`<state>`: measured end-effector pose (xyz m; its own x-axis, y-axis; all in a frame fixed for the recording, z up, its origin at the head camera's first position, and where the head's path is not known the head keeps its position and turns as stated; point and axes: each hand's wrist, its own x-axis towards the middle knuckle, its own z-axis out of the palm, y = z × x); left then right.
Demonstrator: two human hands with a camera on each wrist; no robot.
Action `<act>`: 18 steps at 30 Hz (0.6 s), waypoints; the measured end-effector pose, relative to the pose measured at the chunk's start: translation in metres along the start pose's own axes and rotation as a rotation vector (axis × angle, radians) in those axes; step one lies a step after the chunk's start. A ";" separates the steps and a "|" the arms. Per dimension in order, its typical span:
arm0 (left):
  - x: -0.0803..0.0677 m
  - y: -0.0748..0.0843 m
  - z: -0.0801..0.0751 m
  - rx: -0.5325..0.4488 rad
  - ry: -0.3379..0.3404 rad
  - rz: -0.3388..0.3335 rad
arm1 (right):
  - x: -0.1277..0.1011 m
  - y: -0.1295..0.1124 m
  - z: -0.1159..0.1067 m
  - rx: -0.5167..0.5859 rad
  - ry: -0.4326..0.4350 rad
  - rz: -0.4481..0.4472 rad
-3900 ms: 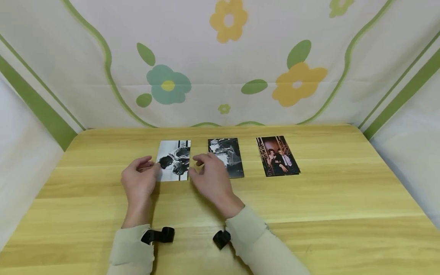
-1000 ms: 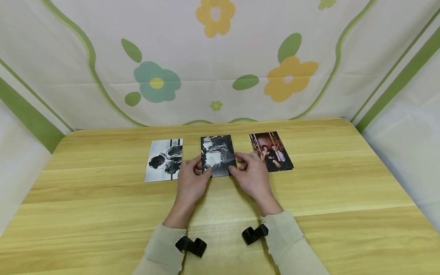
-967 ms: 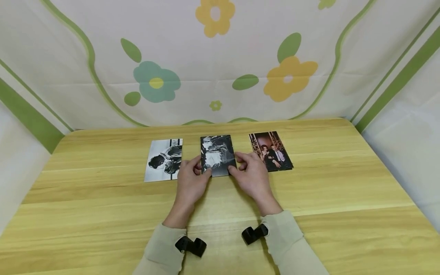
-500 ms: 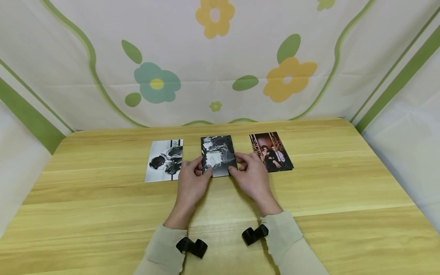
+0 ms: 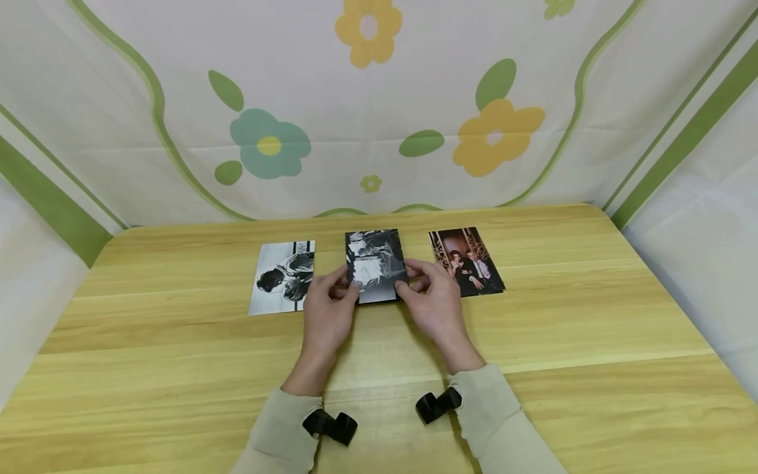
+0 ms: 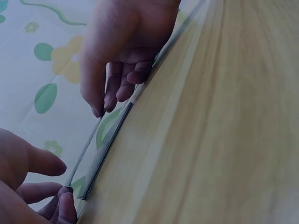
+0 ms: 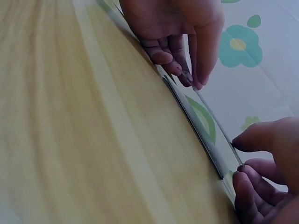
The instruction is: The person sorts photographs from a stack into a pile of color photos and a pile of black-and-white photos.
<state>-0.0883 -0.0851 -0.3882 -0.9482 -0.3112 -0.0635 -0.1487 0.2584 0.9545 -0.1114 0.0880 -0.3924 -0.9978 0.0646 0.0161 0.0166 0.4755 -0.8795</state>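
Both hands, left hand [image 5: 328, 313] and right hand [image 5: 435, 304], now pinch the side edges of the middle photo [image 5: 374, 264] between them, whose near edge has just lifted off the bench [image 5: 592, 329], so the pickup seems underway.

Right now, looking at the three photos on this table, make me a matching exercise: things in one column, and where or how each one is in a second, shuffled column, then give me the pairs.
Column one:
1. pale black-and-white photo
2. dark black-and-white photo
3. colour photo
4. wooden table

Column two:
A. lying flat at the right end of the row, untouched
B. pinched at its side edges by the left hand and the right hand
C. bearing all three photos
D. lying flat at the left end of the row, untouched

Pairs: 1-D, 2-B, 3-A, 4-C
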 end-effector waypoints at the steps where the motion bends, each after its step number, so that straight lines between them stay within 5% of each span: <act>1: 0.000 0.000 0.000 -0.007 0.009 0.009 | 0.000 0.000 0.000 0.010 0.000 0.003; 18: -0.002 0.019 -0.016 -0.122 -0.010 -0.062 | -0.006 -0.015 -0.006 0.079 0.028 -0.018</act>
<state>-0.0851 -0.0945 -0.3648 -0.9412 -0.3135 -0.1263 -0.1729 0.1258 0.9769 -0.1058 0.0856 -0.3766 -0.9956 0.0819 0.0450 -0.0079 0.4065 -0.9136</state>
